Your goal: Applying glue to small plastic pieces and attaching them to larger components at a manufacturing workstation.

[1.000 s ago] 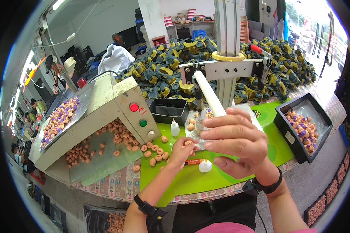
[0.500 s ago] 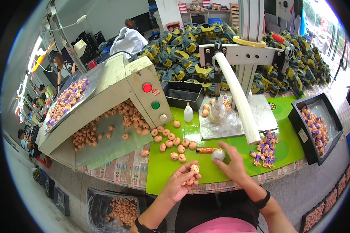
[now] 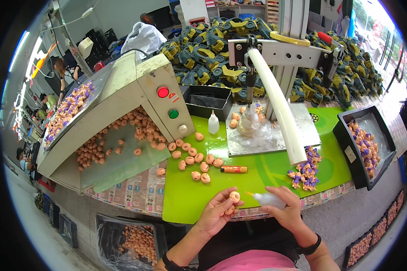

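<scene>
My left hand (image 3: 219, 211) is closed around small peach-coloured doll heads; one head (image 3: 234, 196) shows at the fingertips, with a round opening facing up, and another (image 3: 229, 210) lies lower against the fingers. To the right, my right hand (image 3: 285, 210) grips a translucent squeeze bottle (image 3: 269, 200), tilted on its side. Its thin yellowish nozzle points left at the upper head, a small gap apart. Just beyond my hands, an orange-red tube (image 3: 234, 169) lies on the green mat (image 3: 267, 180). Loose doll heads (image 3: 204, 166) are scattered to its left.
A beige machine (image 3: 122, 99) with doll heads under it stands left. A second squeeze bottle (image 3: 213, 123) is upright near a black tray (image 3: 208, 101). A press with a white lever (image 3: 278, 108) rises centrally. Purple-and-peach figures (image 3: 305, 170) lie beside a black bin (image 3: 380, 176) at right.
My right hand has picked the squeeze bottle up off the mat, drawn it nearer and tipped it toward the left hand. The left hand still holds the doll heads.
</scene>
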{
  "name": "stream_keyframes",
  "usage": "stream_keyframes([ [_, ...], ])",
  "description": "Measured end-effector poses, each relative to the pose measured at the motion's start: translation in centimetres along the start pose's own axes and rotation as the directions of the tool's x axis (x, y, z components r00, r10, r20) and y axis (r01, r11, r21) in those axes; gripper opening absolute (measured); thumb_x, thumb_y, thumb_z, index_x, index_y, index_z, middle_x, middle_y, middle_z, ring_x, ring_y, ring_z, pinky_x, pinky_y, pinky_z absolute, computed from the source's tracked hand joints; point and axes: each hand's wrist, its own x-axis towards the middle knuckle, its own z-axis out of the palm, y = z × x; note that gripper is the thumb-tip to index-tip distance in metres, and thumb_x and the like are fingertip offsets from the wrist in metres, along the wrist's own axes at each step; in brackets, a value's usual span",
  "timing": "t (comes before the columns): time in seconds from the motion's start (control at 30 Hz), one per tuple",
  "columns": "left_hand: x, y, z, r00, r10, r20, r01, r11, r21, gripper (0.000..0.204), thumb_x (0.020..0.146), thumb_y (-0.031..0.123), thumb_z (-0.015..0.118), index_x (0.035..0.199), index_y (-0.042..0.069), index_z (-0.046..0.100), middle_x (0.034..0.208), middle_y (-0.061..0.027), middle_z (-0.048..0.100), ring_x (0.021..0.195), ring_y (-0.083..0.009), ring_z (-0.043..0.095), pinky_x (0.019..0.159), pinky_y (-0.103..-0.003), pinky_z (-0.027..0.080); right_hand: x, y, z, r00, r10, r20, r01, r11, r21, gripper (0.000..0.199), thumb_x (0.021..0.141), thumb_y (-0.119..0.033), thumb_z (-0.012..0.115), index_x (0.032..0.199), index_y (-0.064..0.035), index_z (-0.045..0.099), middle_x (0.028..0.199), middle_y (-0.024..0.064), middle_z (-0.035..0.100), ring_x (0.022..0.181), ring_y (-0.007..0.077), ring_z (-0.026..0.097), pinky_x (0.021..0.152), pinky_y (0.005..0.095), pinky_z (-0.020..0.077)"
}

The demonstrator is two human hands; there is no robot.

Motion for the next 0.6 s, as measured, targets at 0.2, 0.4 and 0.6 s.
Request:
stream_keyframes([
  [0.2,0.3,-0.4,0.2,0.999,0.022,0.033,-0.023,0.999,0.043,0.031,0.095,0.008,0.055,0.127,0.007,0.052,0.11,-0.0064,0.06,0.099,-0.0169,0.062,0.08,-0.029,0.052,-1.2,-0.1,1.0,0.96,0.204,-0.194,-0.145,0.949,0.279,0.043,0.064,-0.014,0.088,0.097,-0.0022,0.062,0.087,0.0088,0.063,0.077,0.0177,0.061,0.068,0.0313,0.0499],
  [0.4,0.3,-0.6,0.0,0.999,0.021,0.029,-0.023,0.999,0.05,0.031,0.095,0.008,0.056,0.125,0.007,0.052,0.11,-0.0078,0.06,0.096,-0.0168,0.061,0.078,-0.029,0.052,-0.7,0.0,1.1,0.977,0.036,-0.211,0.0,0.986,0.167,0.039,0.064,-0.011,0.088,0.092,-0.0035,0.062,0.082,0.008,0.064,0.074,0.0184,0.061,0.065,0.0301,0.0475],
  [0.6,0.4,-0.5,0.2,0.999,0.013,0.038,-0.015,0.999,0.045,0.031,0.094,0.008,0.058,0.125,0.005,0.053,0.106,-0.0048,0.06,0.095,-0.0132,0.06,0.077,-0.027,0.051,-0.5,-0.2,1.3,0.98,0.032,-0.199,-0.004,0.99,0.138,0.037,0.065,-0.012,0.087,0.093,-0.0038,0.063,0.081,0.0081,0.065,0.073,0.02,0.061,0.064,0.0307,0.0469],
])
